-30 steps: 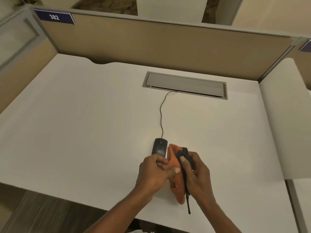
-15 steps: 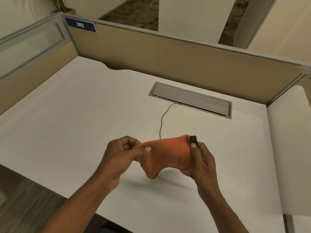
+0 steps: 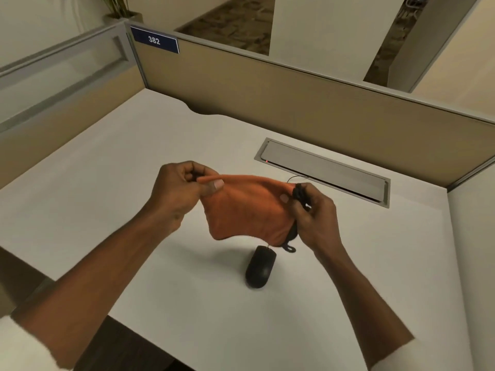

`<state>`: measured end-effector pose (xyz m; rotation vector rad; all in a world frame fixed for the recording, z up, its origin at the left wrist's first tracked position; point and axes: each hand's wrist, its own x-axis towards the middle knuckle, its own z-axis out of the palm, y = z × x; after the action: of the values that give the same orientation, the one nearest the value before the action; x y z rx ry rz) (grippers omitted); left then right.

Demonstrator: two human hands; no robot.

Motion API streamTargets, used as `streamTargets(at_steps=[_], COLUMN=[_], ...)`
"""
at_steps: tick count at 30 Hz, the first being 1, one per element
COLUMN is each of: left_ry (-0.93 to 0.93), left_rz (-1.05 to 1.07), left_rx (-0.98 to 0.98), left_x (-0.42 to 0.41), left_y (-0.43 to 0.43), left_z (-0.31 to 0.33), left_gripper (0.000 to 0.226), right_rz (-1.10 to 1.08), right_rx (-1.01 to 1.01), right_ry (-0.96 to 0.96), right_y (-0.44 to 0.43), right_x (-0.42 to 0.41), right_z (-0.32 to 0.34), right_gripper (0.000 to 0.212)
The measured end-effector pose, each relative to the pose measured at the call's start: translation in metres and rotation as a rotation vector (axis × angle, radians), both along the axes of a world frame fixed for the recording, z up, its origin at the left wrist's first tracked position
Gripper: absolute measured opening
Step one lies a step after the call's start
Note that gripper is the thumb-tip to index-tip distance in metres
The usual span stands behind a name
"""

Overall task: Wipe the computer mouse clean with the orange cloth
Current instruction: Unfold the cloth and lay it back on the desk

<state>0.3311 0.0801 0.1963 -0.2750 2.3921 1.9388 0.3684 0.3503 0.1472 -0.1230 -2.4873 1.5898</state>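
— What's on the left?
— The left hand point(image 3: 184, 191) pinches one corner of the orange cloth point(image 3: 246, 210), which is held up above the white desk point(image 3: 107, 196).
— Where's the mouse?
— The black mouse point(image 3: 261, 269) lies on the desk, near side of the cloth. Neither hand touches it.
— And to the right?
— The right hand point(image 3: 313, 212) grips the cloth's other edge, along with a black strap point(image 3: 300, 192). The grey cable hatch point(image 3: 324, 170) is farther back.
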Motion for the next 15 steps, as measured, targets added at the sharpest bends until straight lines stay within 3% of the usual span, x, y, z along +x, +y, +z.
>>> streamTargets(at_steps=[5, 15], left_ry=[0.059, 0.152], left_rz=[-0.037, -0.132], left_rx=[-0.056, -0.156], left_x=[-0.051, -0.153], left_y=[-0.037, -0.117], left_z=[0.002, -0.013], left_gripper=[0.026, 0.026], right_rz=[-0.044, -0.129], right_rx=[0.101, 0.012], right_ry=[0.043, -0.042], right_y=[-0.033, -0.095], right_x=[-0.050, -0.137], right_z=[0.014, 0.009], right_gripper=[0.012, 0.025])
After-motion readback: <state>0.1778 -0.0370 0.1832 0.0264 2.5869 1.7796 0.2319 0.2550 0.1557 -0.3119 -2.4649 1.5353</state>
